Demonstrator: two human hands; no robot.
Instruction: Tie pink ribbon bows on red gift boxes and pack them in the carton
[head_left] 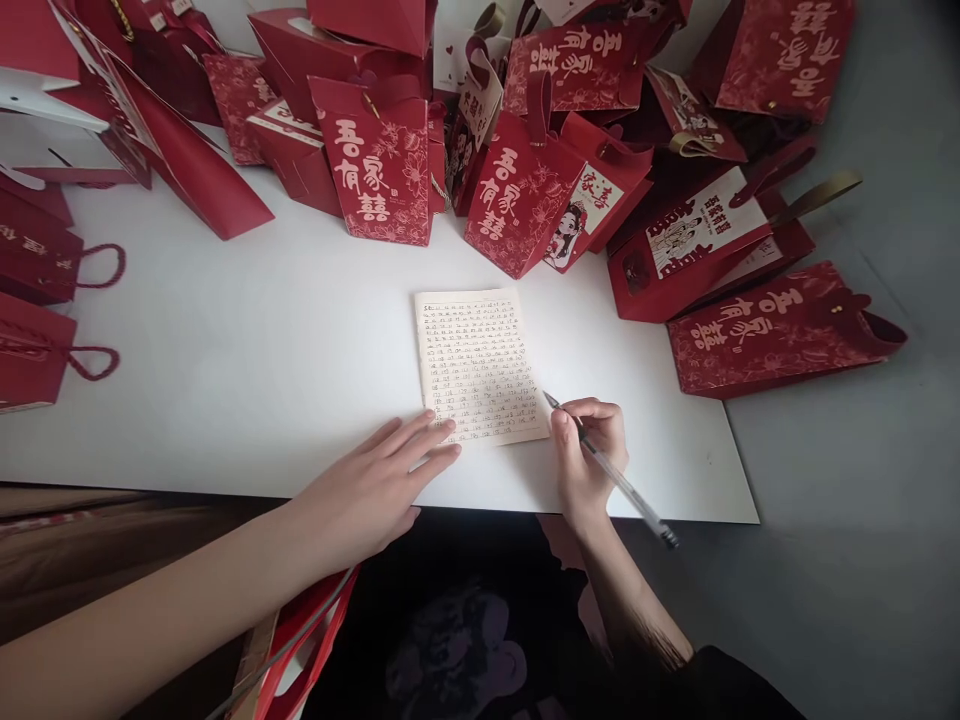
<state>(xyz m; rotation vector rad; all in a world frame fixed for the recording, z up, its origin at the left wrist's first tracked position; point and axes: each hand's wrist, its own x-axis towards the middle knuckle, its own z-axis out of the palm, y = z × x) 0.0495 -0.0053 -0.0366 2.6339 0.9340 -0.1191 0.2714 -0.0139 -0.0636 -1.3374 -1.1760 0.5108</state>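
A small notebook [480,365] lies on the white table [225,370], its page covered in rows of handwritten numbers. My left hand [379,480] lies flat with fingers stretched out, the fingertips resting on the page's lower left corner. At the page's lower right, my right hand [592,450] is closed around a clear-barrelled pen [626,487]. The pen's tip is close to the page's right edge; whether it touches the paper I cannot tell.
Red gift boxes with ribbon handles [382,170] crowd the back of the table. More red boxes [34,345] with rope loops stand at the left, and another box [772,330] sits by the right edge. A red bag [322,630] and a grey cable are below the front edge.
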